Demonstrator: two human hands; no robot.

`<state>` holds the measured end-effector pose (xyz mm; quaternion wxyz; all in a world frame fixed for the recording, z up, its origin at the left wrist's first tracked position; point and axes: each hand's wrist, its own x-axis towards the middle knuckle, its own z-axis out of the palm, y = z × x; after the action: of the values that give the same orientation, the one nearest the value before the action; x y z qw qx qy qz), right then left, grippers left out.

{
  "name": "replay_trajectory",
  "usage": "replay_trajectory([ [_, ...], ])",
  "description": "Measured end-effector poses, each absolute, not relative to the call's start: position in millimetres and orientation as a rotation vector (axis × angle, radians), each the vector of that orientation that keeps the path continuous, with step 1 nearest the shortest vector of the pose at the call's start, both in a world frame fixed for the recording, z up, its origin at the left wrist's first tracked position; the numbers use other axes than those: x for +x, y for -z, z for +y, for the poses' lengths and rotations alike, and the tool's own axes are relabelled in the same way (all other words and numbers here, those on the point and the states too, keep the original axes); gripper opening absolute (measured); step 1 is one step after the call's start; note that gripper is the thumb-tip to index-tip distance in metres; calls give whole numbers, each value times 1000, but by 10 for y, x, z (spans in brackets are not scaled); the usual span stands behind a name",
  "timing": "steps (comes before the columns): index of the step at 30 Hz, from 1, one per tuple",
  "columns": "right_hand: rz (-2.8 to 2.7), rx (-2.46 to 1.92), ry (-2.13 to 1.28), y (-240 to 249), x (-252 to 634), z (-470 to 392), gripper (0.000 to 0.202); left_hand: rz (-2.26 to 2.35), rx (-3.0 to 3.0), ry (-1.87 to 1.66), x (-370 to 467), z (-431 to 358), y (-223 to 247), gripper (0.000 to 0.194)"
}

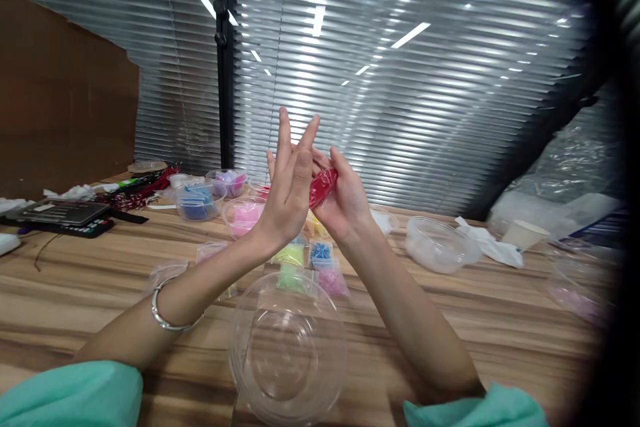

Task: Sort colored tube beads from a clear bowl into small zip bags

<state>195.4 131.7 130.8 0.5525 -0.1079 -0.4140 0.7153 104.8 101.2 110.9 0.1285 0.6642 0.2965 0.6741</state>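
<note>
In front of me, above the table, my right hand (347,203) holds a glossy, dark red, soft-looking piece (323,187) in its palm and fingers. Whether it is a wrapped packet or a bare lump, I cannot tell. My left hand (289,197) is raised beside it with its fingers spread, near or touching the red piece's left end. Below the hands stands a clear round plastic bowl (240,347). Small bags lie just beyond it: yellow-green granules (290,254), blue bits (321,251), green granules (294,278) and pink granules (332,279).
Clear tubs with pink (246,219), blue (196,203) and purple contents (228,181) stand at back left. A tub with whitish contents (440,245), tissue (493,245) and a paper cup (525,234) are to the right. A calculator (75,219) and cardboard (65,93) are left.
</note>
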Motion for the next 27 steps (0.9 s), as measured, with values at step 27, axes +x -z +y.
replay_trajectory([
  [27,-1375,-376,-1340,-1220,2010,1324,26,643,1313,-2097,994,1314,-1041,44],
])
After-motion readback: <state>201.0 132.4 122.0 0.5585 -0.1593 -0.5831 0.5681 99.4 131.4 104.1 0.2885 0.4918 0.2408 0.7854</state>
